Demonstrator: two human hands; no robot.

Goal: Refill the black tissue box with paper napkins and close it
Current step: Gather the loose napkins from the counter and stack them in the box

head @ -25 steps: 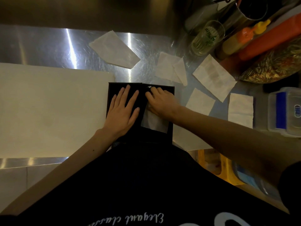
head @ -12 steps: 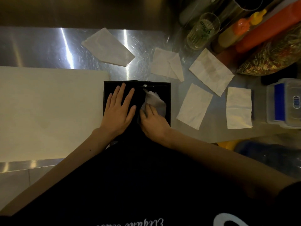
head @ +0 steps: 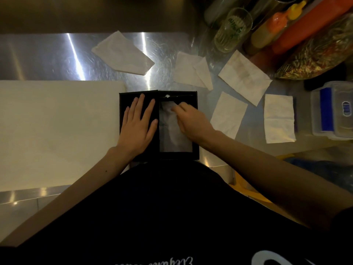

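Note:
The black tissue box (head: 195,150) sits on the steel counter right in front of me. My left hand (head: 138,126) lies flat, fingers spread, on its black left half. The right half is open and holds white napkins (head: 170,138). My right hand (head: 191,121) reaches into that opening from the right, its fingers on the napkin paper near the far end; whether they pinch it is unclear. Loose napkins lie on the counter: one to the right of the box (head: 228,114), another further right (head: 278,118), and several behind.
A large white board (head: 57,131) covers the counter to the left. At the back right stand a glass (head: 232,29), squeeze bottles (head: 273,27) and a bag of dried food (head: 317,56). A clear plastic container (head: 333,109) sits at the right edge.
My right hand has moved from the near end of the opening to its far end, and the napkin that stood up crumpled now lies lower inside. My left hand stays flat on the box.

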